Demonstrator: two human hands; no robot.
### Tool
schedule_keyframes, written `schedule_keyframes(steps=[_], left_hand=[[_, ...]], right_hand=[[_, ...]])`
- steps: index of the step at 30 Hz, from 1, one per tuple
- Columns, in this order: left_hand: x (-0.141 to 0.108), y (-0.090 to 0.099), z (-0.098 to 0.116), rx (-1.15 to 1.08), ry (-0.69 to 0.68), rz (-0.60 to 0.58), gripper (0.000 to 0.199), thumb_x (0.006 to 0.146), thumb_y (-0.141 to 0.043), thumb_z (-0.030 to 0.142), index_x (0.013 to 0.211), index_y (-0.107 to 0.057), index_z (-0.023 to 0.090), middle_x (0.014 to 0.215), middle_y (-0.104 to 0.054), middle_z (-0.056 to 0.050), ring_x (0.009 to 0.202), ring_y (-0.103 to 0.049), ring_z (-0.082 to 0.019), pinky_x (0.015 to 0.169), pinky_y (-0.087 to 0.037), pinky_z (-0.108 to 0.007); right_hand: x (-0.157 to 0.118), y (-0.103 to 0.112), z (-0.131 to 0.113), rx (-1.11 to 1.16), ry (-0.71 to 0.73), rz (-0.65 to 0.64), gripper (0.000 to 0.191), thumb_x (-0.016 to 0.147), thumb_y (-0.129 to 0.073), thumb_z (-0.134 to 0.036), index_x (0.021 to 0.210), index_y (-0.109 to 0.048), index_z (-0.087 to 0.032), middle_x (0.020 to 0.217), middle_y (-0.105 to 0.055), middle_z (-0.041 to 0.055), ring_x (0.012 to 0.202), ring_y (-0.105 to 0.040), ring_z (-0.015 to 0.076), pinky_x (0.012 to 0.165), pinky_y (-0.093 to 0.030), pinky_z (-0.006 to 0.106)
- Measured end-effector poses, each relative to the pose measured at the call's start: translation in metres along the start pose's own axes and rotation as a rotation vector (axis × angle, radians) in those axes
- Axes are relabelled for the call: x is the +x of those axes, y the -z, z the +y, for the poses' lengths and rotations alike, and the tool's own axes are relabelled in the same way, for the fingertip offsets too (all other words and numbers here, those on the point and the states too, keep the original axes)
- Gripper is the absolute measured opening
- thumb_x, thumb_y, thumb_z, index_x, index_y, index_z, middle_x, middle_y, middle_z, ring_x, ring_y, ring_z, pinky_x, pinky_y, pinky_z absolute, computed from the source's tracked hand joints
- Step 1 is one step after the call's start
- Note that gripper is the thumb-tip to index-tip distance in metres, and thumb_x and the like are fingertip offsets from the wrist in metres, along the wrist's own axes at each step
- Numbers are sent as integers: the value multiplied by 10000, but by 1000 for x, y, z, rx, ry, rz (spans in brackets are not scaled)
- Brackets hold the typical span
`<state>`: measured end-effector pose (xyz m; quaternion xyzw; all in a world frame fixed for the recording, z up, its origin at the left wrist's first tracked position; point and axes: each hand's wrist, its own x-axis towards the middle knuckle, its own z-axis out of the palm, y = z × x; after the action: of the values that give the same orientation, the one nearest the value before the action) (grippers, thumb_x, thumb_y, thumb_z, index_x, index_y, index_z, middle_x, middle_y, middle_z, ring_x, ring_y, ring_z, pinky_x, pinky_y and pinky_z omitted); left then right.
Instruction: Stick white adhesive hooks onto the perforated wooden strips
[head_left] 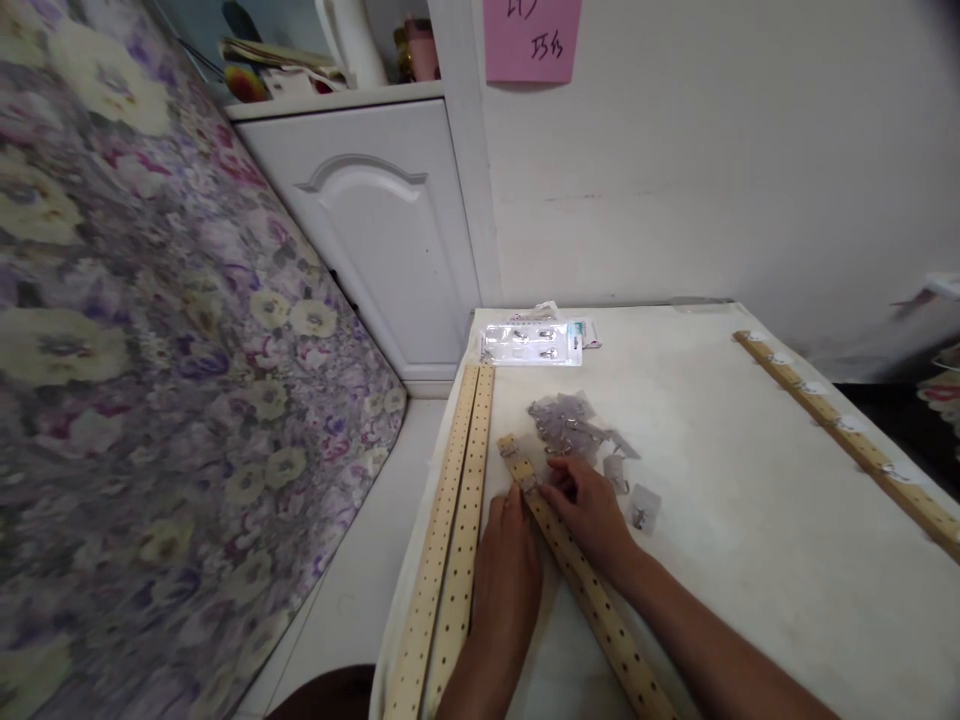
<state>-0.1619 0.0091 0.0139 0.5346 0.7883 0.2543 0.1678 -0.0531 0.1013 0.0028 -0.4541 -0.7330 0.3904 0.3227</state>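
Left hand (510,565) and right hand (589,505) curl at a drilled wooden strip (586,585) on the table (720,450) — from here I can't tell whether either pinches — just beside 2 similar strips (466,515).

Floral fabric (187,360) at left; white cabinet door (382,240) beyond; pink note (531,42) on pale wall (675,180).

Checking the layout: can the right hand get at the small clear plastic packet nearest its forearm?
Probably yes: the right hand is close to the packet and nothing shows between them on the white tabletop, though the hand is busy at a pale, perforated wooden strip.
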Motion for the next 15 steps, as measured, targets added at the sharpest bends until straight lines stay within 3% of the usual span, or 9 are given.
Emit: schedule_keyframes(steps=[15], left_hand=[[-3,4,4,-13,0,-40,471,917,-278,242,1360,-388,124,1161,-537,-158,1060,-543,-264,910,-439,-387]], right_hand=[[0,-3,-1,-39,-12,11,304,777,-600,-282,1053,-600,-155,823,-638,45,706,-600,186,689,-494,332]])
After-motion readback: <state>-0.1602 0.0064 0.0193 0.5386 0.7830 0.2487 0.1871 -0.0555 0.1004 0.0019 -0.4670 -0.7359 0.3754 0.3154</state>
